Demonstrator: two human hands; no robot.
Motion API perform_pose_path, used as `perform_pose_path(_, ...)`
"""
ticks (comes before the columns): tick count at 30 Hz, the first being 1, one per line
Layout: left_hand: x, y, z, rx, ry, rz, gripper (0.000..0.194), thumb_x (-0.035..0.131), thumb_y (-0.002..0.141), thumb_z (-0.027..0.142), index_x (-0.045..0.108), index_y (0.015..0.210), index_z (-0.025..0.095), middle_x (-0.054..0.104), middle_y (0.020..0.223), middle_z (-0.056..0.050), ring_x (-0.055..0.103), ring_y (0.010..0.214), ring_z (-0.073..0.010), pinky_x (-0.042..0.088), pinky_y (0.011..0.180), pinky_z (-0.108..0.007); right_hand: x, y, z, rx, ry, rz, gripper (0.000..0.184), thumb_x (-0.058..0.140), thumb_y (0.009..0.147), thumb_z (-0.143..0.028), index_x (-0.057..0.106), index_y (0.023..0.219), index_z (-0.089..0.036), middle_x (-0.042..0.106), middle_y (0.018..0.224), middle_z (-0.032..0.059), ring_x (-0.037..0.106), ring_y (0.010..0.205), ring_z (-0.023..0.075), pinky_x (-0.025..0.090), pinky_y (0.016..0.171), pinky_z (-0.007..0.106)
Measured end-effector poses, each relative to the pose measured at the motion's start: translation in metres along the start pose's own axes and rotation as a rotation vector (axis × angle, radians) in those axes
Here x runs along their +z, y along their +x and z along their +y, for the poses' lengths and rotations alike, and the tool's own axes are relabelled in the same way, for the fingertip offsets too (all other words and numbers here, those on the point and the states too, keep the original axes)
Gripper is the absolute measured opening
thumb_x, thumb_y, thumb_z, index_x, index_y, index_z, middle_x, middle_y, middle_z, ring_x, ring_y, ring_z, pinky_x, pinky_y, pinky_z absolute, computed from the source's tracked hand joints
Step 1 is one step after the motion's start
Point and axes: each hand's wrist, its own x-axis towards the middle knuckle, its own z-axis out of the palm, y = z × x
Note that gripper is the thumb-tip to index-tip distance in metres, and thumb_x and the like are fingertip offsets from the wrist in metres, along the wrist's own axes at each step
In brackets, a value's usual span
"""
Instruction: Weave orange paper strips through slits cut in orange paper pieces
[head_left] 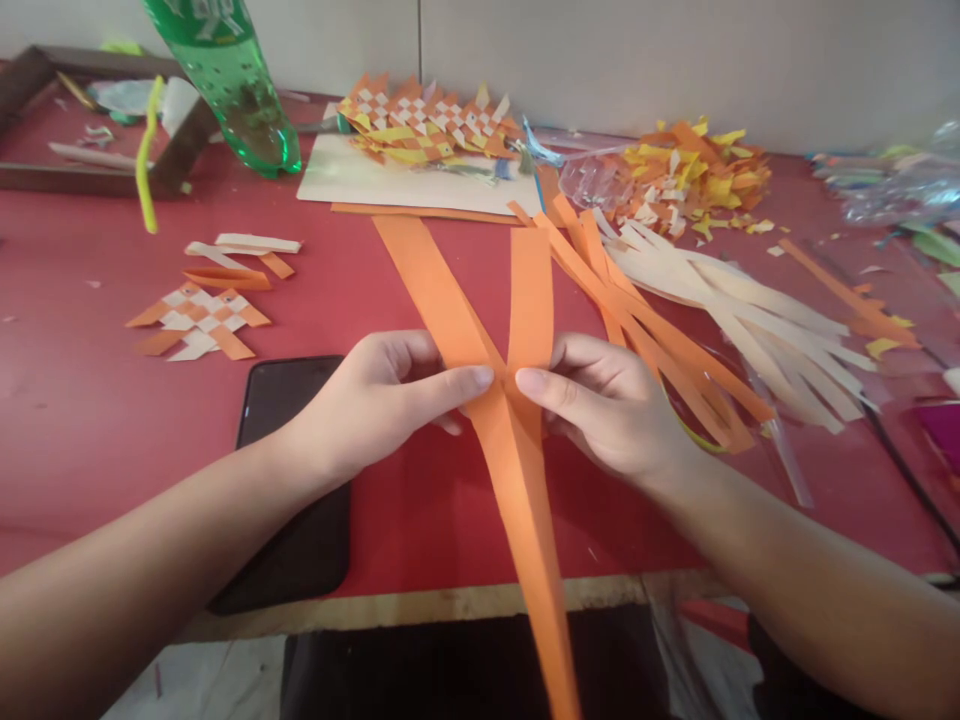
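Two long orange paper strips, or one folded strip, hang between my hands, with the lower end dropping past the table's front edge. Above my thumbs the paper splits into two arms that spread apart in a V. My left hand pinches the left side, thumb on top and fingers behind. On the right side, my right hand pinches in the same way. The thumbs are close together but apart. A black phone lies partly under my left wrist. Farther left is a woven orange and white paper fish.
A green bottle stands at the back left beside a dark frame. Woven paper pieces rest on a pale board. Loose orange strips, cream strips and a scrap heap lie to the right.
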Motion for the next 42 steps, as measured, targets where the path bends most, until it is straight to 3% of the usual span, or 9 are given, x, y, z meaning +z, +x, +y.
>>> perform_pose_path(3,-0.0002,0.0006,-0.0005,0.005,-0.032,-0.009,0.017,0.071,0.083,0.021,0.077,0.099,0.019,0.078,0.094,-0.002,0.069,0.076,-0.0117,0.056,0.062,-0.015,-0.0003,0.0003,0.0002,-0.015,-0.015,0.039,0.019,0.074,0.083,-0.029,0.063,0.07,-0.02,0.056,0.062,-0.0047,0.045,0.049,0.0062,0.041,0.048,0.02)
perform_pose_path(9,0.0026,0.0003,0.0067,-0.102,0.051,-0.208,0.014,0.076,0.078,0.018,0.076,0.091,0.013,0.075,0.08,-0.001,0.064,0.062,-0.0085,0.056,0.059,-0.015,-0.0027,-0.001,0.0003,0.058,-0.004,0.057,0.027,0.075,0.082,-0.038,0.06,0.069,-0.019,0.053,0.06,-0.004,0.046,0.052,0.0071,0.035,0.047,0.021)
perform_pose_path(14,0.0018,0.0004,0.0061,-0.046,0.02,-0.179,0.013,0.073,0.081,0.018,0.076,0.094,0.014,0.075,0.084,0.0,0.063,0.063,-0.0064,0.056,0.058,-0.013,-0.0032,-0.0018,-0.0011,0.132,0.066,-0.076,0.024,0.073,0.083,-0.04,0.064,0.074,-0.02,0.053,0.06,-0.0033,0.048,0.051,0.008,0.036,0.046,0.021)
perform_pose_path(19,0.0003,0.0008,0.0034,-0.038,0.031,-0.145,0.016,0.074,0.08,0.017,0.076,0.096,0.014,0.074,0.083,-0.001,0.063,0.065,-0.0076,0.056,0.059,-0.014,0.0,-0.0022,-0.0036,0.076,0.06,-0.109,0.009,0.071,0.085,-0.029,0.069,0.083,-0.02,0.066,0.081,0.0016,0.062,0.072,0.0132,0.05,0.064,0.026)
perform_pose_path(25,-0.0001,0.0005,0.0031,-0.019,-0.006,-0.118,0.015,0.073,0.082,0.019,0.076,0.096,0.015,0.076,0.086,-0.002,0.065,0.069,-0.0089,0.057,0.06,-0.014,-0.0012,-0.0014,-0.0015,0.05,-0.037,-0.002,0.015,0.073,0.084,-0.034,0.068,0.081,-0.02,0.055,0.063,-0.0039,0.047,0.052,0.0065,0.036,0.046,0.019)
perform_pose_path(31,0.0018,-0.0011,0.005,-0.058,0.044,-0.242,0.013,0.073,0.082,0.019,0.075,0.094,0.014,0.075,0.083,-0.001,0.065,0.067,-0.0085,0.058,0.063,-0.016,-0.0018,-0.0018,-0.0024,0.041,-0.031,0.013,0.02,0.073,0.083,-0.036,0.065,0.075,-0.02,0.057,0.063,-0.0035,0.047,0.052,0.0066,0.038,0.047,0.019)
perform_pose_path(36,0.001,0.0015,0.0049,-0.077,0.02,-0.144,0.008,0.072,0.081,0.018,0.074,0.086,0.012,0.072,0.075,0.0,0.065,0.066,-0.0085,0.057,0.062,-0.015,-0.0015,-0.003,-0.0036,0.143,0.012,-0.143,0.021,0.069,0.085,-0.041,0.067,0.079,-0.021,0.067,0.077,0.0024,0.062,0.069,0.0151,0.052,0.063,0.029)
perform_pose_path(39,0.0004,0.0024,0.0051,-0.082,0.004,-0.128,0.012,0.075,0.077,0.016,0.075,0.088,0.012,0.073,0.079,-0.002,0.065,0.069,-0.01,0.056,0.064,-0.017,-0.0007,-0.0027,-0.0045,0.104,-0.025,-0.13,0.016,0.071,0.084,-0.037,0.068,0.079,-0.022,0.07,0.083,0.003,0.065,0.079,0.018,0.053,0.075,0.033)
perform_pose_path(42,0.0003,0.0022,0.0053,-0.093,0.002,-0.121,0.017,0.075,0.076,0.017,0.076,0.092,0.012,0.075,0.087,-0.005,0.066,0.072,-0.0122,0.057,0.067,-0.021,0.0001,-0.0023,-0.0056,0.077,-0.073,-0.099,0.02,0.071,0.083,-0.037,0.065,0.073,-0.021,0.067,0.079,0.0022,0.064,0.076,0.0175,0.052,0.074,0.033)
